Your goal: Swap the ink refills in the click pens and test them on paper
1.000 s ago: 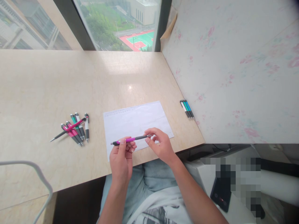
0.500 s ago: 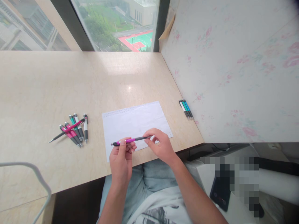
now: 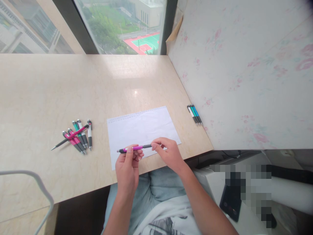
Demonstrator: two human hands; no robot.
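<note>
A purple pen [image 3: 137, 148] with a black grip is held level above the near part of a white sheet of paper [image 3: 141, 125]. My left hand [image 3: 127, 166] pinches its barrel between thumb and fingers, close to the clip end at the left. At the other end, my right hand [image 3: 168, 153] has thumb and fingertips closed on the tip, which they hide. Faint lines of writing run along the paper's far edge.
Left of the paper lies a loose pile of pink, green and white pens [image 3: 77, 138], one pink pen crossing over the others. A neat row of several pens [image 3: 195, 115] rests by the wall. A grey cable [image 3: 40, 182] curves at the lower left; the window stands behind the table [image 3: 61, 88].
My right fingers have shifted slightly and now cover the pen's tip, which showed partly before. My left hand and the pen have moved a touch to the right.
</note>
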